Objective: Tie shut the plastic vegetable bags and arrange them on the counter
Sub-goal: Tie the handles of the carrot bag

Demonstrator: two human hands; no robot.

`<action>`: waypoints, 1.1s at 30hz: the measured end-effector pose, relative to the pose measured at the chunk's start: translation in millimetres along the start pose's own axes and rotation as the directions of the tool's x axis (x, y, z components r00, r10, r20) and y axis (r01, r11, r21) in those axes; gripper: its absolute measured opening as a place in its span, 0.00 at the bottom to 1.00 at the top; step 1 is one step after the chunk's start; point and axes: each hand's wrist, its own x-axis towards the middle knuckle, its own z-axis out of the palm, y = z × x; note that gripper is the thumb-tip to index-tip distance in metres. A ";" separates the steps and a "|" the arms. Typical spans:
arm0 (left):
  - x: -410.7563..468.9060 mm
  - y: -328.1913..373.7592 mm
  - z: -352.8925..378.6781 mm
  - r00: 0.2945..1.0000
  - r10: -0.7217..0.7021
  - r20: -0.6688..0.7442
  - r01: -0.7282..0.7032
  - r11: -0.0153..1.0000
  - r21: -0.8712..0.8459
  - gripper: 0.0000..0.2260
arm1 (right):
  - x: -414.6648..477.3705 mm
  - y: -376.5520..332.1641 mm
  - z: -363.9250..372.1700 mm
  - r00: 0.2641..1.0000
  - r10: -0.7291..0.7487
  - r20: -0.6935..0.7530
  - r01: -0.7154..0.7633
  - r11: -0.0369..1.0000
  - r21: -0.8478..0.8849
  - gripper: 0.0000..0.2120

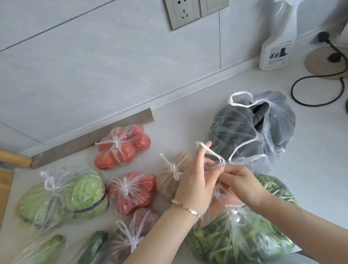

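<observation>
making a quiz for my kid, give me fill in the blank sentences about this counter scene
1. The left hand wears a ____ on its wrist.
2. The number of tied tomato bags is ____.
3. The spray bottle stands against the ____.
4. The right hand pinches a white handle of a plastic ____.
Missing words: bracelet; two; wall; bag.

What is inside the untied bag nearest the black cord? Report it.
Dark green cucumber-like vegetables show through the untied bag; its crumpled plastic hides the lowest ones and their count.
</observation>
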 end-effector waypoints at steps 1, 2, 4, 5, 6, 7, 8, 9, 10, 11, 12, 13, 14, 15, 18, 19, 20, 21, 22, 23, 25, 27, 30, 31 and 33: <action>-4.6 -4.2 2.4 0.998 0.034 -0.057 -0.033 0.999 0.021 0.22 | 1.2 -0.5 0.2 1.000 0.012 -0.001 -0.012 1.000 0.015 0.12; -8.1 -8.5 4.9 0.991 0.066 -0.115 -0.059 0.996 0.061 0.21 | 2.2 -1.4 0.5 1.000 0.014 -0.008 -0.014 0.999 0.029 0.12; -11.9 -17.0 8.8 0.976 0.109 -0.190 -0.091 0.991 0.097 0.18 | 4.3 -1.8 -0.6 0.999 0.002 -0.045 0.000 0.999 0.042 0.13; -12.7 -18.5 9.3 0.976 0.097 -0.197 -0.080 0.993 0.090 0.15 | 4.3 -1.9 -2.2 0.998 -0.016 -0.064 0.018 1.000 0.021 0.13; -12.9 -20.5 9.4 0.981 0.069 -0.181 -0.054 0.995 0.083 0.13 | 3.9 -2.6 -3.2 0.997 -0.041 -0.068 0.041 0.999 -0.005 0.14; -12.3 -22.2 8.9 0.988 0.035 -0.152 -0.023 0.996 0.086 0.13 | 3.1 -2.9 -3.7 0.995 -0.070 -0.064 0.068 0.997 -0.032 0.14; -10.5 -23.3 9.3 0.994 0.012 -0.110 -0.001 0.995 0.098 0.14 | 2.1 -2.9 -3.8 0.993 -0.099 -0.064 0.096 0.994 -0.058 0.14; -7.4 -23.2 9.0 0.998 -0.001 -0.069 0.008 0.994 0.105 0.16 | 1.4 -2.3 -3.6 0.989 -0.120 -0.081 0.113 0.990 -0.090 0.14; -3.7 -21.3 7.8 0.999 -0.016 -0.035 0.019 0.996 0.092 0.15 | 0.8 -0.9 -3.6 0.985 -0.132 -0.114 0.118 0.985 -0.128 0.14; 0.3 -18.6 5.5 0.999 -0.039 -0.007 0.039 0.997 0.067 0.13 | 0.6 0.7 -3.3 0.978 -0.140 -0.153 0.116 0.981 -0.157 0.13; 3.5 -16.1 3.6 0.997 -0.075 0.027 0.073 0.996 0.044 0.11 | 0.4 3.0 -3.1 0.971 -0.141 -0.192 0.107 0.979 -0.176 0.13; 6.1 -15.1 1.8 0.990 -0.121 0.071 0.119 0.992 0.032 0.09 | 0.3 5.6 -2.6 0.964 -0.138 -0.228 0.096 0.978 -0.185 0.12; 7.6 -15.8 0.9 0.981 -0.162 0.108 0.160 0.987 0.027 0.09 | 0.1 7.4 -1.5 0.958 -0.128 -0.255 0.082 0.979 -0.185 0.13; 7.6 -17.4 0.7 0.975 -0.183 0.127 0.180 0.983 0.032 0.08 | 0.0 8.6 0.6 0.955 -0.110 -0.275 0.064 0.983 -0.172 0.13; 4.7 -16.9 1.1 0.984 -0.160 0.078 0.153 0.984 0.088 0.08 | 3.1 7.8 8.2 0.956 -0.031 -0.291 0.001 0.995 -0.101 0.15; 3.4 -16.6 1.5 0.988 -0.150 0.048 0.144 0.984 0.105 0.08 | 5.0 5.8 9.5 0.957 -0.015 -0.291 -0.013 0.995 -0.095 0.14; 2.7 -16.5 1.5 0.988 -0.150 0.023 0.147 0.983 0.111 0.07 | 7.3 2.7 9.4 0.957 -0.010 -0.291 -0.020 0.995 -0.099 0.12; 1.2 -16.1 1.6 0.986 -0.166 0.013 0.163 0.981 0.101 0.07 | 8.8 0.5 8.7 0.956 -0.006 -0.293 -0.026 0.994 -0.106 0.09; 0.7 -15.7 1.2 0.981 -0.195 0.013 0.194 0.978 0.075 0.08 | 8.9 -2.4 7.7 0.956 -0.004 -0.293 -0.029 0.994 -0.109 0.08; 0.1 -16.1 0.7 0.972 -0.233 0.020 0.232 0.972 0.042 0.08 | 7.7 -3.5 6.6 0.958 -0.005 -0.288 -0.026 0.994 -0.104 0.11; 1.1 -16.7 0.2 0.951 -0.308 0.033 0.309 0.951 -0.022 0.09 | 2.1 -2.3 4.0 0.964 -0.040 -0.264 0.017 0.996 -0.089 0.18; 2.1 -17.7 -0.4 0.923 -0.384 0.035 0.386 0.917 -0.104 0.08 | -4.9 2.8 2.9 0.968 -0.146 -0.202 0.121 0.984 -0.129 0.21; 3.0 -16.0 -2.2 0.906 -0.421 0.054 0.424 0.897 -0.124 0.08 | -6.6 16.2 1.1 0.919 -0.381 -0.103 0.304 0.850 -0.429 0.19; 3.2 -15.6 -2.3 0.915 -0.398 0.063 0.402 0.913 -0.071 0.08 | -4.7 19.2 0.6 0.880 -0.470 -0.065 0.364 0.757 -0.543 0.17; 3.3 -13.8 -3.0 0.944 -0.320 0.086 0.314 0.947 0.073 0.10 | -0.2 22.4 0.9 0.814 -0.580 0.035 0.452 0.593 -0.666 0.15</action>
